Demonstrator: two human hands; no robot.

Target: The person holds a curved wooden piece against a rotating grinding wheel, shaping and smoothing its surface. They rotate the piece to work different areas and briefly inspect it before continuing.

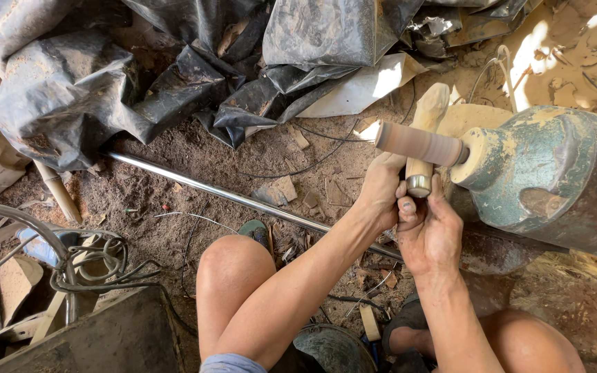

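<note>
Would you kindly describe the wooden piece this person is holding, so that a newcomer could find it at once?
Start at the big green motor housing on the right; a brownish sanding drum sticks out of its left end. Pressed under that drum, held by the left hand and right hand, is the pale wooden piece, the only one with a metal ring on its lower end.

A rough open-air workshop — bare dirt ground (174, 179), crumpled black plastic sheeting (70, 90), a green-painted motor with sanding drum (540, 173).
</note>
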